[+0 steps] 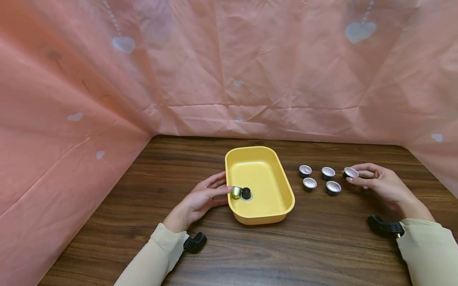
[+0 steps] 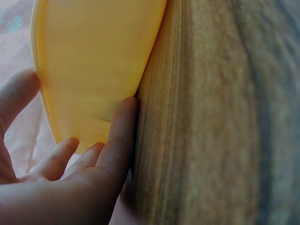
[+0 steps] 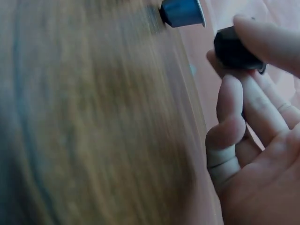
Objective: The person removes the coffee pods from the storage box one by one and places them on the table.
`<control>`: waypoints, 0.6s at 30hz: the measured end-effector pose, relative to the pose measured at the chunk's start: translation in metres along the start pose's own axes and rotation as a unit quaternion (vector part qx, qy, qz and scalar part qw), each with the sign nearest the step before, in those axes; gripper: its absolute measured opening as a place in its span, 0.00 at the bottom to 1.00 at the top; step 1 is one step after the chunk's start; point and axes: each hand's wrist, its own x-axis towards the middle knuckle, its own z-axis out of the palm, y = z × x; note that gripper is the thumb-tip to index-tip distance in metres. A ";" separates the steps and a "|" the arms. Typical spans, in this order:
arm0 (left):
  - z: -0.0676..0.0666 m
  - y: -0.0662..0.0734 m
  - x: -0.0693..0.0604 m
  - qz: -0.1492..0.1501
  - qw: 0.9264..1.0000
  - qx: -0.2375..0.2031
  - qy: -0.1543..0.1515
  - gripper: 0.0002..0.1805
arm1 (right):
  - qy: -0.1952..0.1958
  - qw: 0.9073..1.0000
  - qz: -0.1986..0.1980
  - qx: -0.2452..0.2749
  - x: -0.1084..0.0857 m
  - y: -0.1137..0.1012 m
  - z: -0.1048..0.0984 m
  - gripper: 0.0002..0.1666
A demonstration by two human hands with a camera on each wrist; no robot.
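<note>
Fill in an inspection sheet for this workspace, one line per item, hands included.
Surface: dark brown wood-grain table; one yellow tray stands on it.
Job's things: five dark pods right of the tray, pale lids up; a gold pod and a black pod inside the tray, the black one lid down.
Clutter: nothing seen.
Left hand: rests against the tray's left side, thumb at the rim.
Right hand: pinches another dark pod, the held pod, lid up.
Cables: nothing seen.
Surroundings: creased pink sheet with pale hearts behind the table and along its sides.
</note>
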 end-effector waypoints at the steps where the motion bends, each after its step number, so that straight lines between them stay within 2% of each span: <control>1: 0.000 0.000 0.000 0.000 1.000 0.000 0.000 0.40 | 0.001 1.000 0.005 -0.013 0.000 0.001 0.000 0.18; 8: -0.001 -0.001 0.000 0.001 1.000 -0.001 0.001 0.40 | -0.020 0.999 0.025 -0.043 -0.002 0.004 -0.002 0.18; 18: -0.001 -0.001 0.001 0.001 1.000 -0.002 0.002 0.40 | -0.016 0.995 0.037 -0.087 -0.002 0.008 -0.002 0.17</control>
